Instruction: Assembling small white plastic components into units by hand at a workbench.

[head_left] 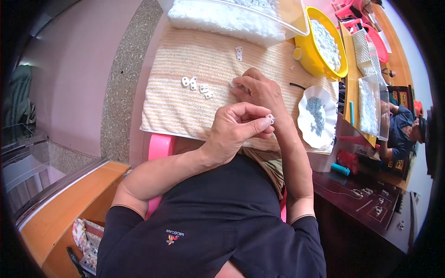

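- The left hand (pixel 234 129) pinches one small white plastic piece (pixel 269 118) between thumb and forefinger.
- Just beyond it, the right hand (pixel 257 88) rests with fingers curled on the striped towel (pixel 185 106), fingertips touching another white piece (pixel 233 84).
- Left of the right hand lie four loose white pieces (pixel 195 85).
- Farther out sit two more (pixel 238 53).
- Right of both hands sits a white scalloped dish (pixel 317 116) of grey bits.

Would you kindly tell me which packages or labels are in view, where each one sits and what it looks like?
Clear plastic bag: right side, on the orange board; rectangular, filled with small white pieces.
Shirt logo: bottom centre, on the black shirt; small, white and orange.
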### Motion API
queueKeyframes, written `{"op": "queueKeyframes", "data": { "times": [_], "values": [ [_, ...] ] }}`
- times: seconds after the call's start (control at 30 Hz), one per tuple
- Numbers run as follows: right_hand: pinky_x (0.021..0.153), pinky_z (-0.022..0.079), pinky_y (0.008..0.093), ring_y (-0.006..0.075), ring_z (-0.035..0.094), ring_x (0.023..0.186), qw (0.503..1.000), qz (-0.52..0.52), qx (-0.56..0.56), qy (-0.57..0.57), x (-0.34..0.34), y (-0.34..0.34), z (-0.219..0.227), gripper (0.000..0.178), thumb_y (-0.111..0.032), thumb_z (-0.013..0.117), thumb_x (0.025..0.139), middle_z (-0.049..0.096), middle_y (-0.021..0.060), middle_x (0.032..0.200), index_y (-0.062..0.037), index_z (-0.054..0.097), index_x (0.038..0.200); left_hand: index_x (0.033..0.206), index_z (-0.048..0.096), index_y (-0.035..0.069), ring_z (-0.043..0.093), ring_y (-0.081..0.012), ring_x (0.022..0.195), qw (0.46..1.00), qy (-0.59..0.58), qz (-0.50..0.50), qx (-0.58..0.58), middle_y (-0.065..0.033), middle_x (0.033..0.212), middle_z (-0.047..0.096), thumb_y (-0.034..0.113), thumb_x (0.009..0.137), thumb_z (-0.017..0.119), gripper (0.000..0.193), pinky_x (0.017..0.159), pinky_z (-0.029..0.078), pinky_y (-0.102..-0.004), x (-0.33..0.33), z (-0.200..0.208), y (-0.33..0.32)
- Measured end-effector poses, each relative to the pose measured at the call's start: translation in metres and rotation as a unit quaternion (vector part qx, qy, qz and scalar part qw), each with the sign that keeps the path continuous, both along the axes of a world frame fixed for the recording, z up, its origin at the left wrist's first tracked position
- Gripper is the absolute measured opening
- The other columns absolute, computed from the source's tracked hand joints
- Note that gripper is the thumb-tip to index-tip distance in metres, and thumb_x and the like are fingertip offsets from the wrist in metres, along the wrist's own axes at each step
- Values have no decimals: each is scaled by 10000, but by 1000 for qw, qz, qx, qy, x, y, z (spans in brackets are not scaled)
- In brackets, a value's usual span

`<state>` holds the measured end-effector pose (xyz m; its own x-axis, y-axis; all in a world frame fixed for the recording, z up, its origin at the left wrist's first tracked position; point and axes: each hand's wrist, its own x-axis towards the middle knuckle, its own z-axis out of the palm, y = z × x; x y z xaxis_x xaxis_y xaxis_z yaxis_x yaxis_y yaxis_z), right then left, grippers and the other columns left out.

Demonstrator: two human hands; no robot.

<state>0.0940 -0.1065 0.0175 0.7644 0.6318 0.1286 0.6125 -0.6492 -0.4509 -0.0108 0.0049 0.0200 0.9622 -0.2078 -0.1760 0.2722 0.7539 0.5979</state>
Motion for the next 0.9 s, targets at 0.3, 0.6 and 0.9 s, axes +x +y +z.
{"op": "queueKeyframes", "data": {
  "times": [0.3, 0.6, 0.9],
  "values": [
    [640, 510, 402, 326, 632, 747, 999, -7, 17, -38, -2, -4, -7, 123, -143, 632, 796, 596, 95, 918, -70, 650, 894, 1054, 631, -1, 672, -155, 831, 1000, 6, 8, 4, -100, 953, 683, 31, 887, 635, 170, 749, 581, -295, 1, -2, -1],
    [634, 490, 231, 80, 592, 719, 843, -119, 378, 364, -19, -36, 8, 196, -142, 601, 935, 664, 44, 860, 27, 643, 1024, 1053, 633, -1, 676, -153, 804, 998, 21, 52, 7, -96, 930, 686, 31, 890, 631, 166, 741, 577, -276, 5, -2, 3],
    [689, 540, 248, 108, 637, 743, 752, -100, 478, 443, -38, -55, -3, 214, -117, 623, 916, 678, 74, 868, 34, 628, 1069, 1035, 645, -16, 668, -123, 769, 997, 27, 74, 4, -93, 890, 688, 44, 889, 641, 157, 726, 574, -245, 9, -5, 0]
  ]
}}
